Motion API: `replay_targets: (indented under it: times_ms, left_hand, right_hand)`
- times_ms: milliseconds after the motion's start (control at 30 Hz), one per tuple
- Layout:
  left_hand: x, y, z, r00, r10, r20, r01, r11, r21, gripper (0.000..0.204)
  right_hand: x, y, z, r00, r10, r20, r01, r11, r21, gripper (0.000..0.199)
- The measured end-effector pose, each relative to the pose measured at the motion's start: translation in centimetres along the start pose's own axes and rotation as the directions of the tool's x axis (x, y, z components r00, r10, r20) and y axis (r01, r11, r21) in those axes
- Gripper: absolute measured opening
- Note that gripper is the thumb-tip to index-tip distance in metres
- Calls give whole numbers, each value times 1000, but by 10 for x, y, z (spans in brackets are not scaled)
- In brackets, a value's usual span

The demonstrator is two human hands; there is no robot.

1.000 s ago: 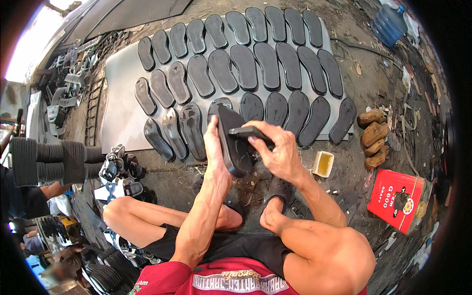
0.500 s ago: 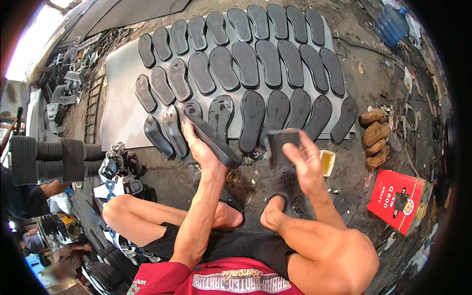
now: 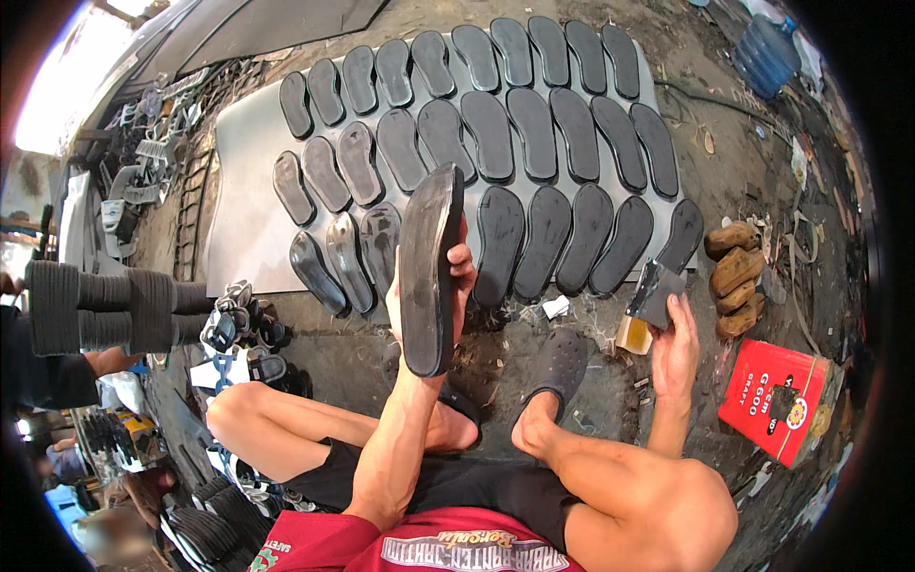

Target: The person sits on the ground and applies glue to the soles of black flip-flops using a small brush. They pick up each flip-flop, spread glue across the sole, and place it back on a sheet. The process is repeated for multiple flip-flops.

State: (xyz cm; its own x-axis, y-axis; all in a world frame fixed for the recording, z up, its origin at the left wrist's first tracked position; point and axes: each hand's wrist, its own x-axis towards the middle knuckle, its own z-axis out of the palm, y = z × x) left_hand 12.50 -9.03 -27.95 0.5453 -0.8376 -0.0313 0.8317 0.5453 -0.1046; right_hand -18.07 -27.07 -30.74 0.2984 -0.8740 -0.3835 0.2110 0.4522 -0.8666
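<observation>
My left hand [image 3: 429, 296] grips a black sole [image 3: 431, 267] upright; my right hand [image 3: 675, 345], off to the side, clasps a dark brush [image 3: 656, 291] above a small yellow pot [image 3: 633, 336]. Beyond, rows of soles [image 3: 534, 143] cover a grey sheet [image 3: 250, 219].

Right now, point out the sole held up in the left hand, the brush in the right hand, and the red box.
black sole [image 3: 429, 276], head view, middle of its dark face.
brush [image 3: 656, 294], head view, its dark block.
red box [image 3: 777, 400], head view, top face.
</observation>
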Motion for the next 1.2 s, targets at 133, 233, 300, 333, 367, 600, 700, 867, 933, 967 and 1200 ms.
replay_targets:
  times_ms: [133,233,300,333,367,600,700,867,933,967,1200]
  left_hand:
    - [-7,-2,-3,999,-45,-24,46,997,63,51]
    - [-11,-2,-6,997,-78,-22,80,993,88,50]
    - [-13,-2,-12,995,-102,-15,103,993,60,49]
    - [-14,-3,-14,992,-125,-12,125,990,60,48]
    - [-14,-3,-17,989,-145,-10,146,987,63,48]
    - [-20,-18,-8,951,-104,-292,249,816,521,64]
    - [-15,-8,-3,972,5,-234,103,887,451,61]
    - [-12,2,-15,987,-20,-159,78,926,369,65]
    - [-18,-4,-16,976,7,-217,89,898,432,64]
    - [-19,-9,-16,969,15,-247,101,886,452,64]
    - [-18,-22,-12,946,-12,-325,151,902,405,62]
  right_hand:
    - [-6,19,-21,995,51,-88,-52,999,-12,77]
    - [-10,17,-26,998,53,-19,-54,998,-32,77]
    - [-10,17,-23,998,33,-44,-35,999,-34,70]
    - [-11,16,-21,998,19,-67,-22,999,-38,66]
    - [-12,9,-14,1000,-5,-18,4,999,-49,56]
    - [-16,-28,35,966,-231,117,255,926,-279,48]
    - [-12,-34,8,918,-358,167,369,625,-687,41]
    - [-36,28,-54,826,-470,311,400,99,-911,45]
    - [-39,73,-70,795,-465,389,406,-68,-911,47]
    - [-49,81,-72,811,-431,395,387,-110,-915,47]
    - [-87,72,-81,914,-263,308,283,-130,-950,45]
